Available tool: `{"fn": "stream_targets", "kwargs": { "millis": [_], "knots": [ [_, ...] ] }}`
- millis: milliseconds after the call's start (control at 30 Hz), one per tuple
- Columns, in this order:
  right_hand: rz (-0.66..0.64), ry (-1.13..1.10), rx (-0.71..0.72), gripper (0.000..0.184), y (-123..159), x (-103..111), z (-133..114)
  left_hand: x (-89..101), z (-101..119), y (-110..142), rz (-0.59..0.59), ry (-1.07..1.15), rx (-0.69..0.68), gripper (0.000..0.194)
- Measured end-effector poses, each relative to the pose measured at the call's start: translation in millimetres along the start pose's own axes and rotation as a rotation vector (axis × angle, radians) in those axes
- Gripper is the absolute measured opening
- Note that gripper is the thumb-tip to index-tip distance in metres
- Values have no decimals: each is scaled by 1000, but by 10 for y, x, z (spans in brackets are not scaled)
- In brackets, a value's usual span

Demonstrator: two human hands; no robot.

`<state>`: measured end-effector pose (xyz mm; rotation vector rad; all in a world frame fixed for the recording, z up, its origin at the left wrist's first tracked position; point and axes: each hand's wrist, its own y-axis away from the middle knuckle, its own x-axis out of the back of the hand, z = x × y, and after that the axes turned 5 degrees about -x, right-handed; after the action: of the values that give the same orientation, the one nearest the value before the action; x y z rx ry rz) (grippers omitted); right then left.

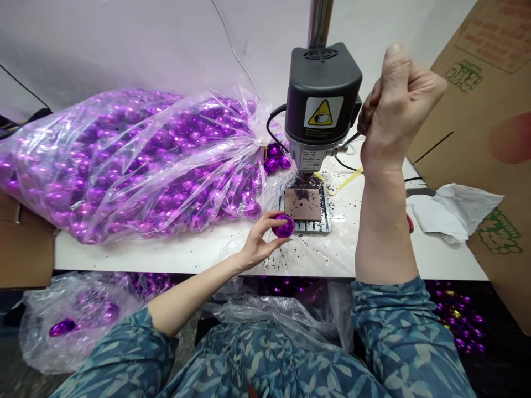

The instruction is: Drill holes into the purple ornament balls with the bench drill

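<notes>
L fingers (277,242) pinch shiny rnd ball (286,225), nr sq. board (311,208).

I look through one camera on the person's head, above and on the body side of the grip of the left hand (261,241), facing forward and down over both forearms (384,226). It sits close enough that the patterned sleeves (400,326) spread wide this side of that grip, while the wall (166,44) closes my view beyond it. The raised right hand (392,108), rightward of that grip, shows larger, nearer the lens.
</notes>
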<state>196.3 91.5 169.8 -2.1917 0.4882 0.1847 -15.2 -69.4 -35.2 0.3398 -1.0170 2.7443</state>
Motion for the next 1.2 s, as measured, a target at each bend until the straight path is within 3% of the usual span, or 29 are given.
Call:
{"fn": "stream_targets", "kwargs": {
  "millis": [67,200,267,367,433,533,633,700,733,833,933,1033,1100,1200],
  "knots": [
    [-9,-8,-5,73,9,0,-21,-3,129,117,-142,29,2,31],
    [33,-39,-34,75,41,-21,-86,-36,375,463,-587,88,10,43],
    [53,-28,-38,76,53,-32,-110,-65,446,611,-695,62,-12,47],
    [61,-4,-40,78,63,-39,-136,-93,433,666,-631,36,-99,43],
    [58,-12,-47,79,68,-35,-154,-70,317,522,-552,26,-158,40],
    [50,-31,-53,76,77,-23,-178,60,-60,-38,-388,-137,-171,35],
    [45,-40,-40,74,84,-7,-180,235,-588,-880,-249,-461,-36,35],
    [44,-24,-29,74,90,10,-169,311,-903,-1411,-274,-697,101,37],
    [38,-6,-24,73,94,21,-162,328,-1025,-1623,-345,-800,161,40],
    [-16,63,-32,71,110,58,-144,307,-1230,-1988,-532,-1015,293,48],
    [-66,88,-59,69,124,80,-149,254,-1243,-2035,-568,-1062,333,46],
    [-65,95,-60,70,132,75,-179,245,-1115,-1905,-443,-1016,283,41],
    [-40,102,-36,72,136,66,-197,263,-965,-1736,-280,-870,236,40],
    [-28,141,-5,73,137,62,-189,280,-719,-1383,-105,-413,278,45]
  ]
}}
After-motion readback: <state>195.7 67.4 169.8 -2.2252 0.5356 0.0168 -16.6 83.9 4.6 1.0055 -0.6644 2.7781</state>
